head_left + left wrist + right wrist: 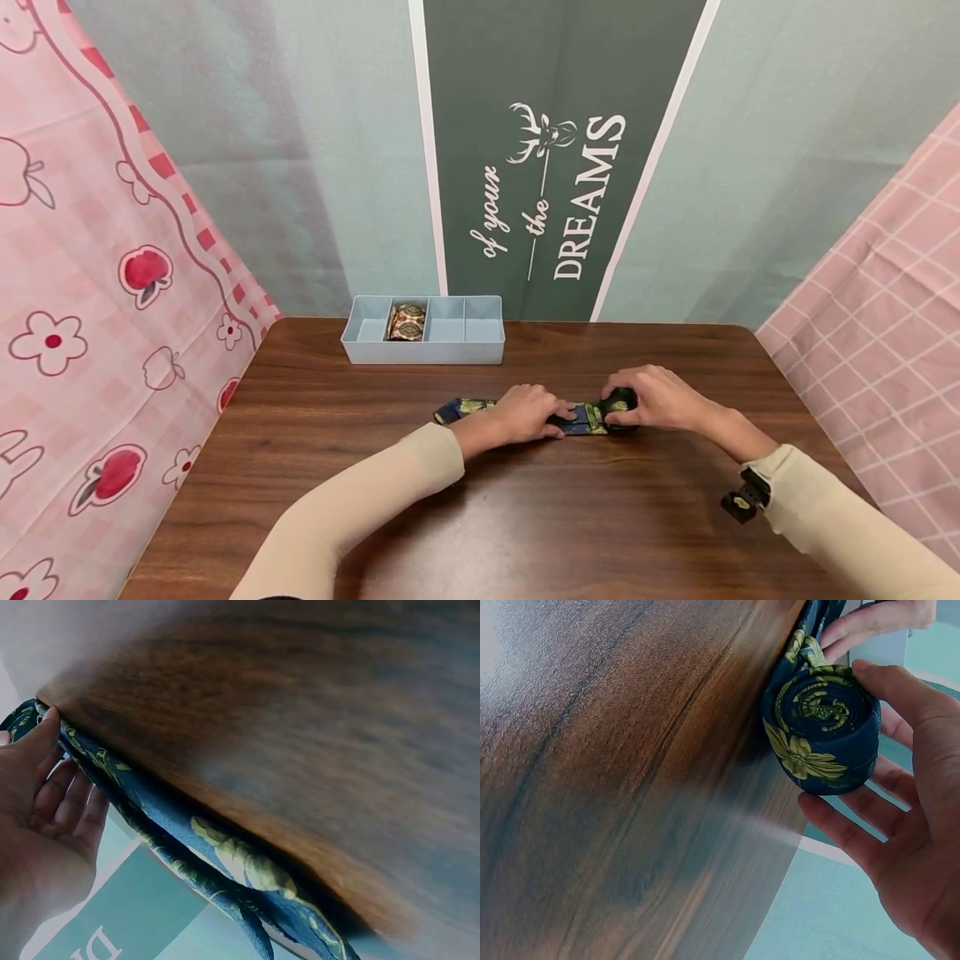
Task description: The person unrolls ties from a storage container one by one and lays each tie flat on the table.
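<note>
A dark blue necktie (587, 420) with yellow flowers lies across the table, partly rolled into a coil at its right end. My right hand (660, 398) grips this coil (821, 754) between thumb and fingers; its spiral side shows in the right wrist view. My left hand (522, 414) rests on the flat length beside the coil, fingers mostly straight. The loose tail (240, 859) runs out past the left hand in the left wrist view, its layers slightly parted. Part of the flat length is hidden under the left hand in the head view.
A pale blue tray (427, 353) with several compartments stands at the table's back edge. One compartment holds a rolled patterned cloth (407, 323). The brown wooden table (555, 517) meets hanging curtains at the back and sides.
</note>
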The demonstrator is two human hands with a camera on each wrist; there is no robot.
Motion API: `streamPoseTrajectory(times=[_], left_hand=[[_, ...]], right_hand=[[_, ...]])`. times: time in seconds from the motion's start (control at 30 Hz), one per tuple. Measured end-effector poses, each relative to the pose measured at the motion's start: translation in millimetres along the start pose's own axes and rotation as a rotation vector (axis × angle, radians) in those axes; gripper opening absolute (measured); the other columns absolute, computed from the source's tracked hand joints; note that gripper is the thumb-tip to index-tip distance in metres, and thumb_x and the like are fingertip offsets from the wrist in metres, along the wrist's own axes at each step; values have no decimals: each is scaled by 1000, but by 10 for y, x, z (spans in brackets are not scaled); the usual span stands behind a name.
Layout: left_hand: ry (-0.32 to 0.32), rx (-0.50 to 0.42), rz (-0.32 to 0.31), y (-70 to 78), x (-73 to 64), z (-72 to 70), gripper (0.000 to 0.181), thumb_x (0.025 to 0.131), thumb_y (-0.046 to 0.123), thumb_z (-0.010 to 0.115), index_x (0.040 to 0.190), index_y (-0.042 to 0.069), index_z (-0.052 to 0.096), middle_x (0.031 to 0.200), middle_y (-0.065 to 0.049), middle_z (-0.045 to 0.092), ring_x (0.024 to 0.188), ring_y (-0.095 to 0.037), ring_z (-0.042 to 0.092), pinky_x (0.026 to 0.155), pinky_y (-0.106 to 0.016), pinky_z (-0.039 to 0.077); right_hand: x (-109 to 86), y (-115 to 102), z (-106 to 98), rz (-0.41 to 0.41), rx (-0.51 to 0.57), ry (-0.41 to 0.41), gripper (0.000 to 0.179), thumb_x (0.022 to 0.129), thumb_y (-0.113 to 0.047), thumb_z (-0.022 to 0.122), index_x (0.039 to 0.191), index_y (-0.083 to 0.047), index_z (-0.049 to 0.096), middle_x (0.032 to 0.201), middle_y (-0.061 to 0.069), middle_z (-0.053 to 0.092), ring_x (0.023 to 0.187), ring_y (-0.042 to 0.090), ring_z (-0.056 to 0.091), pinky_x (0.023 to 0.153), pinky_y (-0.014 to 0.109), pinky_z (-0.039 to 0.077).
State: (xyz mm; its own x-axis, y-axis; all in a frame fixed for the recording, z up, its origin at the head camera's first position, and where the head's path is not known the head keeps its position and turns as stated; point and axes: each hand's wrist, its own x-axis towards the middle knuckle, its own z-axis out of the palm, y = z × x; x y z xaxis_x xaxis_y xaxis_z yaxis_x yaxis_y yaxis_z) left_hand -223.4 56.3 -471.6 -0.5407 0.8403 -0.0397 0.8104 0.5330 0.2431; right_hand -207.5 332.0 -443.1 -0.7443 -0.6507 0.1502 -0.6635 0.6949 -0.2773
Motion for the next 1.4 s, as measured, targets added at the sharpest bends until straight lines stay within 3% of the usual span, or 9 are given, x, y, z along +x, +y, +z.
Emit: streamPoseTrajectory(times=[0.3,0.73,0.9,1.03,1.2,1.4], left_hand=[[-9,-18,-19,-32,-116,-9,39,102,38,73,141,32,70,149,10,61,114,-12,73,86,-27,61],[-1,-49,-20,-86,-248,-24,39,101,36,74,139,31,71,149,9,61,115,-14,73,86,-28,61],[-5,-61,-20,-90,-279,-26,39,101,35,74,139,30,71,150,9,60,118,-15,72,88,-30,61],[-6,-78,-25,-99,-294,-27,38,102,34,74,140,29,71,150,8,60,118,-16,72,86,-30,61],[-8,-83,-20,-116,-327,-34,39,101,34,74,140,29,70,150,7,60,112,-17,74,79,-27,61],[-2,-85,-11,-147,-372,-49,38,102,33,74,139,27,71,149,6,61,109,-19,75,81,-28,61]], right_hand=[[-4,13,-22,-43,36,-61,30,86,-18,85,115,-12,81,106,-3,76,86,7,68,68,28,56],[-59,24,-77,-66,128,-115,32,82,-6,77,113,-11,81,107,-3,75,89,5,65,70,27,56],[-64,8,-44,-33,109,-99,21,90,-18,83,110,-14,82,105,-6,75,86,3,64,71,27,56],[-62,6,-18,5,70,-82,24,88,-33,88,105,-18,81,101,-8,76,80,1,63,66,25,53],[-77,37,-9,12,62,-74,23,87,-31,89,104,-21,78,99,-7,75,77,1,62,61,23,51],[-88,53,-22,-31,50,-62,29,86,-24,89,111,-15,79,104,-4,76,82,4,67,65,25,56]])
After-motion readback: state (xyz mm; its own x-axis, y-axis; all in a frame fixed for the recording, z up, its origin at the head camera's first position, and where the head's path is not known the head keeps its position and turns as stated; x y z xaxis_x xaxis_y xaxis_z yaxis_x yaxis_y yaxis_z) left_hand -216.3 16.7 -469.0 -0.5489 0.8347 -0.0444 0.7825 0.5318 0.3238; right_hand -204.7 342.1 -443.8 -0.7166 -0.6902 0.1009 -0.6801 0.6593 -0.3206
